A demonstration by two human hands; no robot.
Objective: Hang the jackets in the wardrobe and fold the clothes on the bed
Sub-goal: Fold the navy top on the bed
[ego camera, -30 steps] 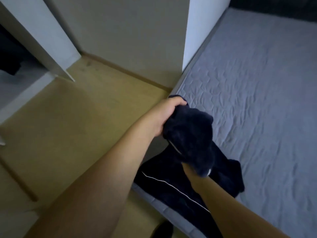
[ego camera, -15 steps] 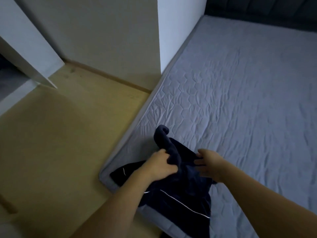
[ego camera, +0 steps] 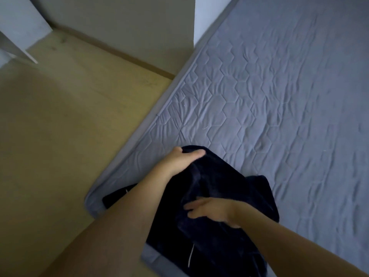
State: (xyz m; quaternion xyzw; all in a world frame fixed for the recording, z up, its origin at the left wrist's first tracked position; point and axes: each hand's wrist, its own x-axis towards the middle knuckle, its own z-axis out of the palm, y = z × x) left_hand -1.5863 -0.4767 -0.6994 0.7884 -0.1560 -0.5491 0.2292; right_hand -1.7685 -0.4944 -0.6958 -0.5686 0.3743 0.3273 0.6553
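Dark navy, plush and soft-looking, the fleecy garment with thin white piping [ego camera: 215, 206] lies bunched at the near corner of the grey quilted mattress with its hexagon stitching [ego camera: 259, 96], directly under both hands; part of it spills past the corner edge below the left forearm, toward the pale wooden floor [ego camera: 69, 126] on the left. The left hand [ego camera: 179, 161] grips the garment's far edge, thumb on one side of the cloth and fingers curled over the other, probably to pin one end in place so the fabric can be drawn out flat; the right hand [ego camera: 211, 213], nearer the person, lies loose on the middle of the heap, fingers fairly straight and pointing left, grasping nothing as far as the blur allows; it seems to be smoothing or feeling for a seam. Folding looks barely begun, since the cloth is a crumpled mound; the open mattress beyond and right of the hands gives room to spread it. A white cabinet panel [ego camera: 16, 31] stands far off to the left.
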